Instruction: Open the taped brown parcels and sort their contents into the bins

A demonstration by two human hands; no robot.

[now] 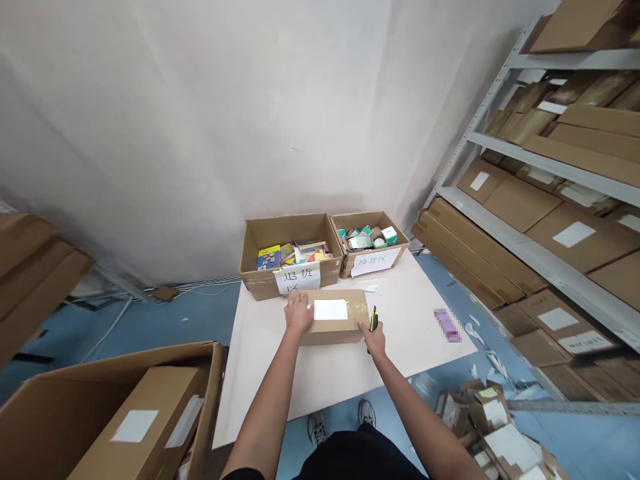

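Note:
A small brown cardboard parcel (334,321) with a white label lies on the white table (320,373) in front of me. My left hand (299,311) rests on the parcel's left top edge, fingers curled over it. My right hand (374,337) is at the parcel's right end, closed round a yellow and black utility knife (373,319) that points away from me.
Two open labelled cartons stand at the table's far edge: a larger one (287,253) with books and a smaller one (370,248) with small items. A purple item (447,325) lies to the right. Shelving with flat boxes (540,200) lines the right. Large cartons (115,407) stand at lower left; scraps litter the floor.

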